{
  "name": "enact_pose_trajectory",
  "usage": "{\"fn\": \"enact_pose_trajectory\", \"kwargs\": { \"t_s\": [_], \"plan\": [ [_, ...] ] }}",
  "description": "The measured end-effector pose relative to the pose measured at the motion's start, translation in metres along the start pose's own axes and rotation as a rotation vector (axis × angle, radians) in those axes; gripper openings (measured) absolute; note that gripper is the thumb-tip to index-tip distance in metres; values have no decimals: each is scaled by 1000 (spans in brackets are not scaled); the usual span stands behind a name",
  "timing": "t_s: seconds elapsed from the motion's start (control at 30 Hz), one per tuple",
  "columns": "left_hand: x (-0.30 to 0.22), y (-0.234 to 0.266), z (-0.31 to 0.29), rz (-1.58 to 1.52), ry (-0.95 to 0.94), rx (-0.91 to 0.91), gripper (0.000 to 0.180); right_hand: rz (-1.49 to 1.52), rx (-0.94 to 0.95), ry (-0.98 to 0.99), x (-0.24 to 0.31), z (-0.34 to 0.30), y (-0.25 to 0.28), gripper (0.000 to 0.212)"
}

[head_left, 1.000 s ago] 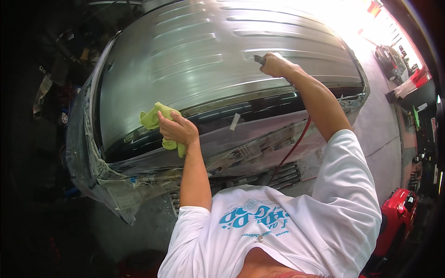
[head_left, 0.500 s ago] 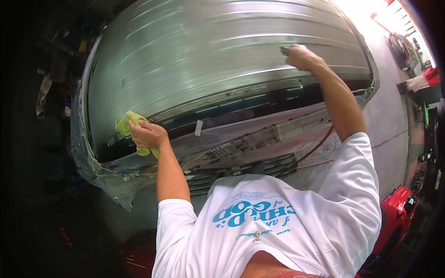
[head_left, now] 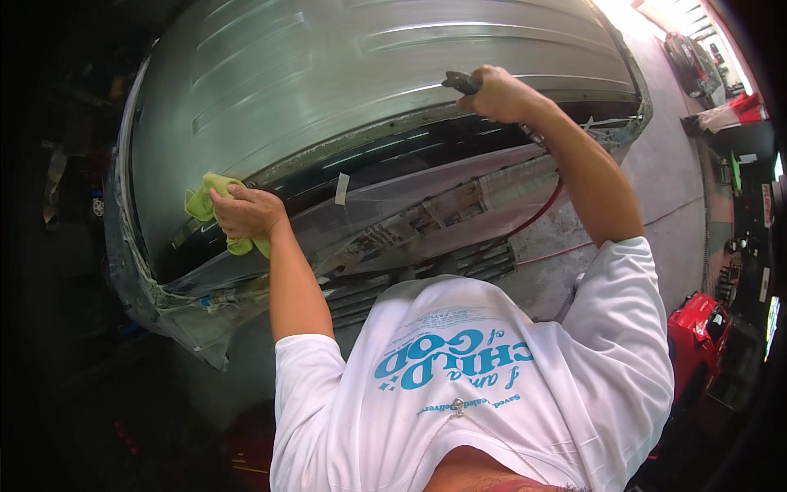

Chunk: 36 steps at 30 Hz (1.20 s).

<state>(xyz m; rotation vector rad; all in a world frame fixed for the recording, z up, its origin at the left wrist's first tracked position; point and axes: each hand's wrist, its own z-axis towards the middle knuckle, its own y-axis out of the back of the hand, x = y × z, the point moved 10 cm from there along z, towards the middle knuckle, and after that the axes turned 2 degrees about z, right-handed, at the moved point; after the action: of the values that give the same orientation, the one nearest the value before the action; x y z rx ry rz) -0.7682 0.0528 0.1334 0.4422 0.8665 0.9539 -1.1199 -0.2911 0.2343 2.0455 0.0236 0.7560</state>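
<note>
My left hand is closed on a yellow-green cloth, at the near left corner of a bare, greyish-green vehicle roof with long raised ribs. Loose folds of the cloth hang below my fingers. Over the roof's near edge, right of the middle, my right hand grips a black air blow gun whose nose points left. A red hose runs below that forearm, and its upper end is hidden by the arm. Under the roof edge lies a dark glass strip with a piece of pale tape.
Clear plastic sheeting and taped newspaper cover the vehicle around the roof. A red car stands at the right, a dark car at the far right. Shelves and tools line the right side.
My right hand has swung left and nearer along the roof edge with the blow gun, which shows more clearly. My left hand stays on the cloth at the corner; the whole view has shifted slightly.
</note>
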Motion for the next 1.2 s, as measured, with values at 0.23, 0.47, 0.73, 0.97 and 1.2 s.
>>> {"fn": "enact_pose_trajectory", "kwargs": {
  "t_s": [0.23, 0.47, 0.73, 0.97, 1.2],
  "plan": [
    [1, 2, -1, -24, -12, 2, 48, -95, -2, 76, 23, -21, -44, 38],
    [6, -2, -3, 8, -21, -20, 46, -303, -127, 83, 31, -28, -82, 18],
    [1, 1, 4, -17, -1, 14, 45, -268, -174, 21, -26, -15, -59, 24],
    [4, -1, 1, 48, 32, 15, 45, -100, -169, -283, -177, -18, 46, 28],
    [7, -6, 1, 101, 63, 25, 45, 64, -103, -205, -193, 3, 57, 30]
  ]
}}
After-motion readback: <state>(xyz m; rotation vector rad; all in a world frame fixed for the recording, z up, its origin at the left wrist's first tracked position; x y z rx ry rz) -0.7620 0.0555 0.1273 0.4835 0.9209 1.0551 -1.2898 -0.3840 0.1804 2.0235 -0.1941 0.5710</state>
